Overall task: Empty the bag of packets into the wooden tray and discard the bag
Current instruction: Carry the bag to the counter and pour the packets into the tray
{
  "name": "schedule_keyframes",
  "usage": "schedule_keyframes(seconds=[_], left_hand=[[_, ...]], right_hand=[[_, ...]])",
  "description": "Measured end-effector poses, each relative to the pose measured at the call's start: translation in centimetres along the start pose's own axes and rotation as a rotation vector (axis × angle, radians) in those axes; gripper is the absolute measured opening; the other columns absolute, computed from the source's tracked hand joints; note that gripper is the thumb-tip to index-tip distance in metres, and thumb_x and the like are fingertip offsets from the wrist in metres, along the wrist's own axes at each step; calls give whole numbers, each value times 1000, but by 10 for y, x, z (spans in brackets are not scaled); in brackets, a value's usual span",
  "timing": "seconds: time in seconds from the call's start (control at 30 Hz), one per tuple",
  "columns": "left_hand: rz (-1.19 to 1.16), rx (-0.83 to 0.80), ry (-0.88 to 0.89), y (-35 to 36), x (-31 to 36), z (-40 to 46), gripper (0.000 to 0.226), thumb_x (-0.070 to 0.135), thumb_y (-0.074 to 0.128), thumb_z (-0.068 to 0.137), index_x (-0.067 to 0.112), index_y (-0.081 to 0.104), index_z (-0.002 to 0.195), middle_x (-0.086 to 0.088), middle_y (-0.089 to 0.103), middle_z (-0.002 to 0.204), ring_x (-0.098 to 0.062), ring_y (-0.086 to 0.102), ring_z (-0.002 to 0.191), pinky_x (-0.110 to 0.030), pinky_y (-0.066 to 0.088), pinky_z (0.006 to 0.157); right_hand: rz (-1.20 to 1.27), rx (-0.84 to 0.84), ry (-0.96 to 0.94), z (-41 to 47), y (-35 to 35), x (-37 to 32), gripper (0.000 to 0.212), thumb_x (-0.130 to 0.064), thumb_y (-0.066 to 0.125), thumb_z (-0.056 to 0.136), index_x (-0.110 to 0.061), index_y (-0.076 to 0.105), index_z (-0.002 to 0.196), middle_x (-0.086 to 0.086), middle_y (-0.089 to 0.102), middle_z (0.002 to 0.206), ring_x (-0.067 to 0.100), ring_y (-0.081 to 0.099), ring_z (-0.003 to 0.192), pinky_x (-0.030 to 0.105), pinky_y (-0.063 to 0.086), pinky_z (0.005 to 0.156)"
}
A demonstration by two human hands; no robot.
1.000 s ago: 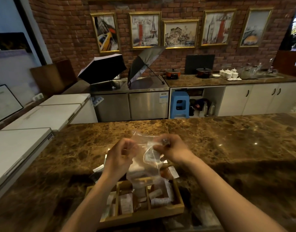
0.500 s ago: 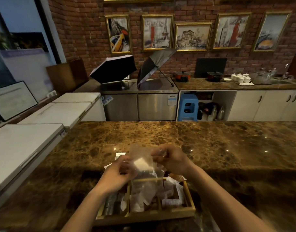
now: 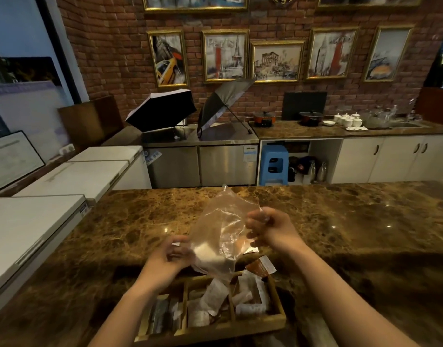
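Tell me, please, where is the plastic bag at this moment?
The plastic bag is in the lower middle of the head view, held up between the left hand and the right hand, just above the wooden tray.

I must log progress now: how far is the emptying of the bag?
Mostly done: many packets already lie in the tray. In hand: left hand and right hand hold the bag above it, one white packet inside. Left: drop that packet, then discard the bag.
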State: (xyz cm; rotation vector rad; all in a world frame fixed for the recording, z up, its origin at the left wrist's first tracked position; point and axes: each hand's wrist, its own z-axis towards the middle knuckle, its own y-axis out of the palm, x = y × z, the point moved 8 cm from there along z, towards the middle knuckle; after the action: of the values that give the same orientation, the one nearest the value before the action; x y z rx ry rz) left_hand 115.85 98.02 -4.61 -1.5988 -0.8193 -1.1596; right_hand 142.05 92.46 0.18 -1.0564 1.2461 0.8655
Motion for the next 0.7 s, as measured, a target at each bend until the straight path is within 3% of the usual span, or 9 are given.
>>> schedule_keyframes(seconds=[0.07,0.23,0.4,0.47,0.57,0.7], left_hand=[[-102,38,-27,1,-2,4,36,19,81,82,33,67,112,-1,69,114,-18,68,103,-39,57,93],[-367,32,-52,24,9,12,44,4,75,84,22,60,121,-7,68,115,-26,76,91,-39,61,81],[-446,87,-60,59,23,29,48,4,71,88,14,50,131,-16,66,114,-35,70,100,-48,59,82],[-456,131,-93,79,29,34,52,9,73,88,16,45,131,-14,65,109,-32,70,96,-45,61,76],[-510,165,-133,101,34,38,49,15,74,88,23,42,124,-11,62,106,-29,70,89,-35,60,61],[-504,98,-135,145,52,37,34,24,74,87,14,58,115,-12,69,106,-26,71,90,-37,59,69]], right_hand=[[48,48,25,-3,-15,7,14,-15,70,91,-8,70,102,18,73,100,26,74,76,38,64,62],[112,145,82,-8,-53,29,18,-23,75,87,-13,72,101,18,75,96,31,76,83,48,64,74],[275,244,125,-19,-92,41,28,-11,68,92,-17,58,118,23,69,98,27,72,70,37,63,57],[303,265,106,-27,-111,46,35,-3,65,93,-21,56,121,20,66,96,26,70,68,35,62,53],[243,315,102,-35,-133,55,34,-5,65,93,-24,58,121,19,69,101,28,73,73,41,63,62],[248,426,122,-47,-165,64,21,-8,64,95,-15,62,115,20,72,97,30,72,72,37,63,59]])
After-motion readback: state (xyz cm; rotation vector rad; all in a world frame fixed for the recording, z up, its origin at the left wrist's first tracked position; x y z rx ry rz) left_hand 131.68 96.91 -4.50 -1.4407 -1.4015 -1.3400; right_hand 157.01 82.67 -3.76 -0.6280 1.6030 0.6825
